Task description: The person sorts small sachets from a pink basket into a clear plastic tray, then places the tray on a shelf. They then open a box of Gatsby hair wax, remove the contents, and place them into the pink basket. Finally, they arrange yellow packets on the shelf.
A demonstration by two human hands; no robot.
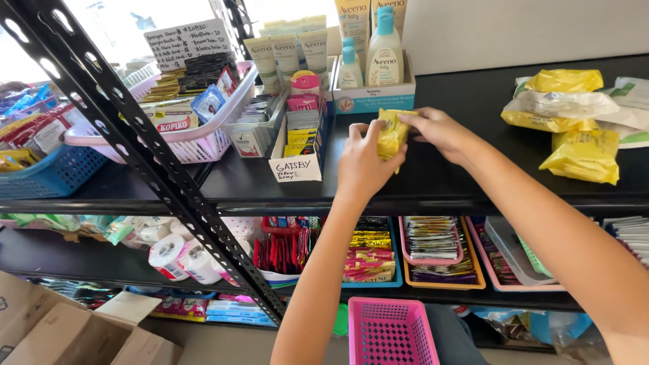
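A small yellow packet (pixel 392 134) is gripped between a person's left hand (pixel 363 159) and right hand (pixel 436 130) just above a black shelf (pixel 466 108) in a stocked storeroom, with what appear to be five more yellow packs (pixel 574 122) heaped at right.

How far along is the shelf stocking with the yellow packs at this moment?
Done: nothing yet stands placed near the hands. In hand: left hand and right hand hold one yellow pack over the black shelf. Left: a heap of yellow packs lies at the right.
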